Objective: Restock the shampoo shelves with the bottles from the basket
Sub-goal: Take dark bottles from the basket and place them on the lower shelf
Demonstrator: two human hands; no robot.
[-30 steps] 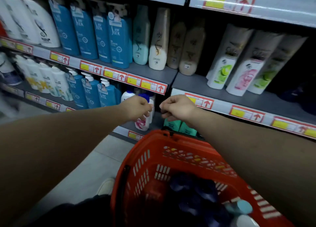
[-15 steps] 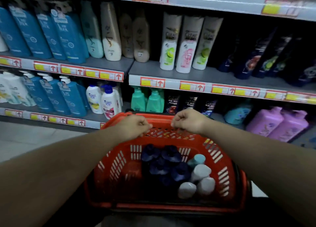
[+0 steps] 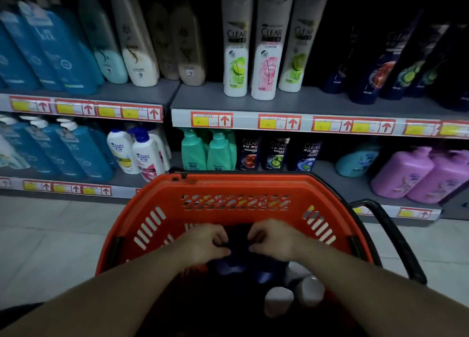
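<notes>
Both hands are down inside the red plastic basket (image 3: 236, 187), a rounded tub with slotted, lattice-cut walls and a smooth thick rim. The left hand (image 3: 205, 242) and right hand (image 3: 272, 239) sit side by side with a narrow gap between them, fingers curled inward over the tops of the dark bottles (image 3: 234, 268); whether either hand actually has a bottle gripped cannot be told, since the fingertips are lost in shadow.

Just below the curled fingers the dark bottles show glossy, navy, rounded caps packed close together. Nearer the person and right of the right wrist stand two white bottles (image 3: 291, 296) with smooth domed caps, touching each other.

Beyond the fingers rises the basket's far wall, then the grey metal shelf (image 3: 317, 103) with its flat front edge carrying red and yellow price tags. On it, three tall white Clear bottles (image 3: 261, 49) stand upright, with bare shelf in front of them and a dark gap to their right. A black handle (image 3: 390, 235) arcs outside the basket's right rim. Pale floor tiles lie open to the left.
</notes>
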